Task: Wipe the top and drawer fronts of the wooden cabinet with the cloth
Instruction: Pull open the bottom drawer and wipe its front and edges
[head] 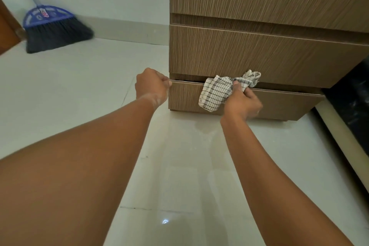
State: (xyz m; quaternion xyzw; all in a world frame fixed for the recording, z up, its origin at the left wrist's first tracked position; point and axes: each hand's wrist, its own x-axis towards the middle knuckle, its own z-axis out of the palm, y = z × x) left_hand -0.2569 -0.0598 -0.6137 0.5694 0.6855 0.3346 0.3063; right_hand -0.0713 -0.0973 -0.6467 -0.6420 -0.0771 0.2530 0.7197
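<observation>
The wooden cabinet (259, 46) fills the upper right of the view, standing on a pale tiled floor (179, 166) against a light wall. Its front shows three drawer fronts stacked one above another, each with a fine vertical grain and a dark recessed gap between them. The bottom drawer front (279, 104) sits just above the floor and juts forward a little from the one above it (a thin shadow line runs along its top edge).

To the right of the cabinet, a dark, glossy object (351, 94) stands close beside it; what it is cannot be told.

Far left, a broom (54, 30) with a blue head and dark bristles leans in the corner, its pale handle rising out of view, well apart from the cabinet.

Both bare forearms reach forward from the bottom of the view. The left hand (152, 86) is curled into a loose fist at the left end of the bottom drawer's top edge, fingertips touching that corner; whether they hook over the edge cannot be told.

The right hand (242, 102) grips the cloth (217, 92), a white one with a dark check pattern, fingers closed around its bunched middle. The cloth lies against the upper part of the bottom drawer front, one end hanging down over the wood, the other bunched upward across the gap.
</observation>
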